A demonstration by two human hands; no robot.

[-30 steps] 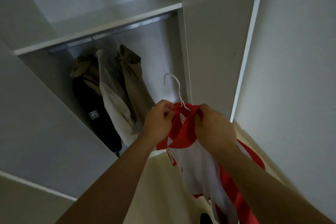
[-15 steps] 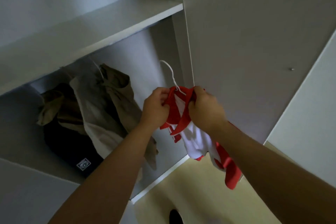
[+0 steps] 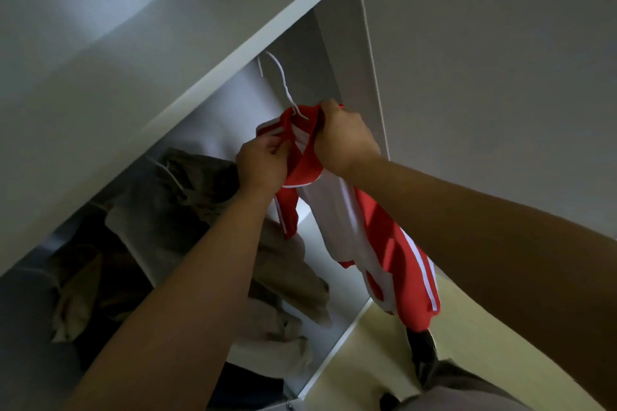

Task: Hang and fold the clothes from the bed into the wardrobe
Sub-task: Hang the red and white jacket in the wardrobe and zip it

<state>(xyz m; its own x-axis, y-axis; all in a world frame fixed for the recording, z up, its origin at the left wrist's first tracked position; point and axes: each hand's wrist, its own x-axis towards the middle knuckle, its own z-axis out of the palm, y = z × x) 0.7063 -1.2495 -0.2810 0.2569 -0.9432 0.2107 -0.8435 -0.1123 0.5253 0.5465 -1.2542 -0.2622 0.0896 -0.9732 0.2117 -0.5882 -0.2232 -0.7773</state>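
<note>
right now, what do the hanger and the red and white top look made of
Hanger: thin and white, probably coated wire or plastic, judging by its slim bent hook. Red and white top: smooth fabric, likely synthetic sportswear, since it drapes limply and has crisp stripes.

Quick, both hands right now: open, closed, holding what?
Left hand: closed, pinching the red-and-white shirt at its collar.
Right hand: closed, gripping the shirt's collar by the white hanger.

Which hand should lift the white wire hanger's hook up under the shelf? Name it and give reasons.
Right, probably. The right hand grips the collar of the red-and-white shirt beside the neck of the white wire hanger, higher and nearer the hook. The left hand pinches fabric lower down.
</note>
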